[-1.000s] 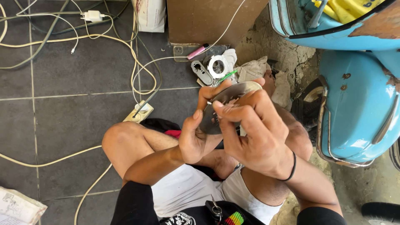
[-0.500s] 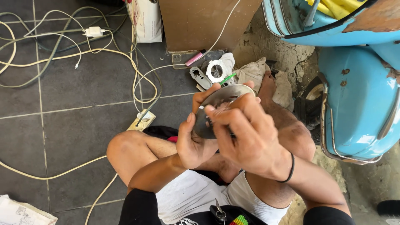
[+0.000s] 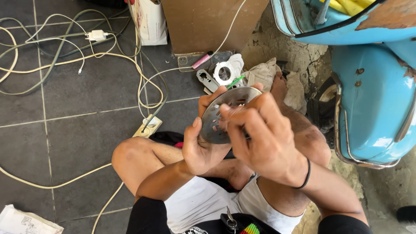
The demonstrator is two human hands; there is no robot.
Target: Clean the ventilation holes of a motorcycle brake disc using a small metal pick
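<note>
Metal disc (image 3: 216, 119), round, grey, pierced with slots and small holes, held tilted above the person's crossed legs, roughly centre of view. Left hand (image 3: 203, 143) cups it from below and behind: thumb on the left rim, fingertips curled over the top edge, so the grip is closed on the disc. Right hand (image 3: 260, 138) lies over the disc's right half, fingers bunched and pressed together at its face (whether they pinch a small part or tool there, cannot tell; the knuckles hide it). Black band (image 3: 306, 173) around the right wrist.

Nearest the camera: black shirt, a bunch of keys (image 3: 230, 222) with a striped tag hanging at the chest, white shorts, bare knee (image 3: 130, 156) to the left.

Floor is dark grey tile. White extension socket (image 3: 147, 126) sits just beyond the knee, with cream cables (image 3: 65, 58) looping away to the left and rear. Crumpled paper (image 3: 21, 221) at the lower left corner.

Just past the disc on the floor: a flat metal bracket (image 3: 207, 80), a round white-grey ring part (image 3: 224, 73), a green stick-like item (image 3: 236, 81) and a pink-handled tool (image 3: 202, 60), beside dirty rags (image 3: 264, 73).

Farther back, a brown cardboard box (image 3: 208, 24) and a white paper bag (image 3: 151, 21). At right, the light blue body of a scooter (image 3: 372, 86), paint chipped, chrome trim along its lower edge.
</note>
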